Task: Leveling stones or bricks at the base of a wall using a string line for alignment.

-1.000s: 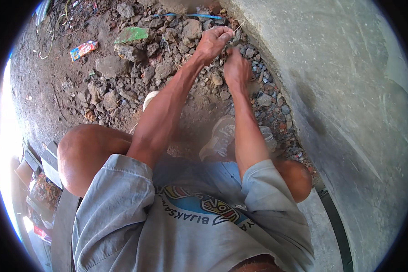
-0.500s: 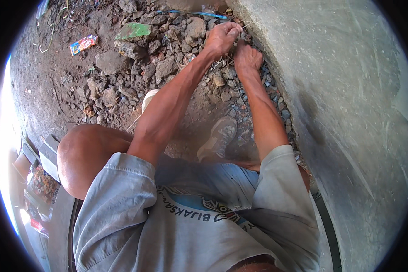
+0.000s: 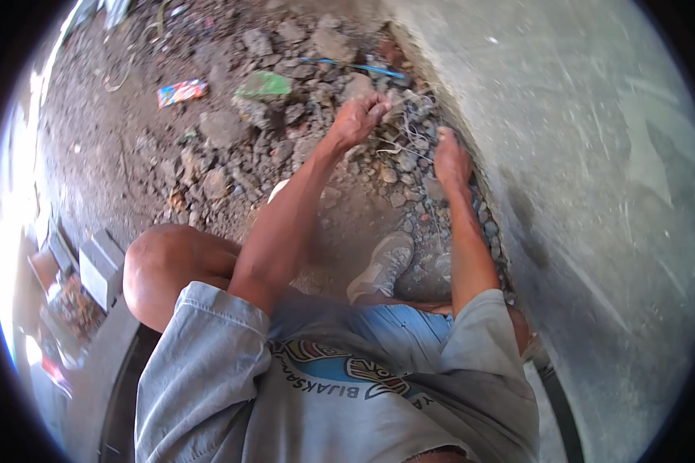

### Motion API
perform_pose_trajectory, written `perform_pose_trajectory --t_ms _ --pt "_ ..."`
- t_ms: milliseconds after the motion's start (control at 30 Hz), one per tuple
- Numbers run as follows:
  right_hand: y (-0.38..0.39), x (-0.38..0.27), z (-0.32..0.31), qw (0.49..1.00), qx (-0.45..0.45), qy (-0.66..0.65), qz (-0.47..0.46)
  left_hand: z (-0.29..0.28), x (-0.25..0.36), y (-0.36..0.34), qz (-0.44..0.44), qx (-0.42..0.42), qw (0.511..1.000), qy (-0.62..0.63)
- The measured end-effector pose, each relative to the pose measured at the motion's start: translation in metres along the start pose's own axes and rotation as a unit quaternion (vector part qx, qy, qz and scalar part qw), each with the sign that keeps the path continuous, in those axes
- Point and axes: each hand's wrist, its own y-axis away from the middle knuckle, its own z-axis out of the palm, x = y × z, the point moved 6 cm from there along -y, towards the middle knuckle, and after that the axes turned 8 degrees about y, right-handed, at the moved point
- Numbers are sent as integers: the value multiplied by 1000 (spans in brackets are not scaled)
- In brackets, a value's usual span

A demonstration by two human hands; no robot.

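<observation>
A tangle of thin grey wire (image 3: 411,130) lies on broken stones at the foot of a concrete wall (image 3: 579,154). My left hand (image 3: 357,117) is closed on a strand at the tangle's left side, fingers pinched. My right hand (image 3: 449,158) is curled into a fist just right of the tangle, against the wall's base; a strand runs between the two hands. Its fingertips are hidden under the hand. I am squatting, with my left knee (image 3: 162,266) and a grey shoe (image 3: 382,266) below my arms.
Rubble and loose stones (image 3: 224,127) cover the dirt ground. A green wrapper (image 3: 264,83), a red and blue wrapper (image 3: 181,92) and a blue straw-like stick (image 3: 355,65) lie among them. Grey blocks (image 3: 100,266) stand at the left edge.
My hands have drawn apart: the right hand moved down and right along the wall's base, while the left stayed at the wire. The view shifted slightly.
</observation>
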Motion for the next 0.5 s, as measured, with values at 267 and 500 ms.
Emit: perform_pose_trajectory --t_ms 267,500 --pt "42 -122 -51 723 -123 -679 29 -232 -38 93 -141 -76 929 -334" --pt "206 -59 -132 582 -121 -777 207 -277 101 288 -194 45 975 -102"
